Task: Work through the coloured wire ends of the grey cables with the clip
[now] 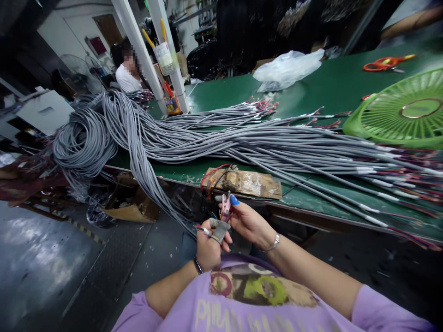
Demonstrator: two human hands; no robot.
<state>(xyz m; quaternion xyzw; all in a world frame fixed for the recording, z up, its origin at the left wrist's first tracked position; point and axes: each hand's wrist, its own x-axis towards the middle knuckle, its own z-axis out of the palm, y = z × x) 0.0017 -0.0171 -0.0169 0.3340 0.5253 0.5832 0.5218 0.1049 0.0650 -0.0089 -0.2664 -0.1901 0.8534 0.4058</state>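
My left hand (209, 248) is closed around the end of a grey cable, whose white sleeve (205, 231) and thin coloured wires show at its fingers. Grey tape (220, 229) wraps some of those fingers. Just beside it, my right hand (249, 224) pinches a small pink piece (226, 203), its exact kind unclear, with thin coloured wires below it. The thumb has a blue covering or nail. Both hands are in front of the bench edge, near a worn wooden board (259, 183) with a small fixture and red and black leads.
Long grey cables (194, 143) with stripped ends lie across the green bench (235, 87), coiling at the left. A green fan (411, 108), orange-handled scissors (384, 63) and a plastic bag (290, 67) are on it. White posts (169, 55) rise behind. A person (128, 74) sits beyond.
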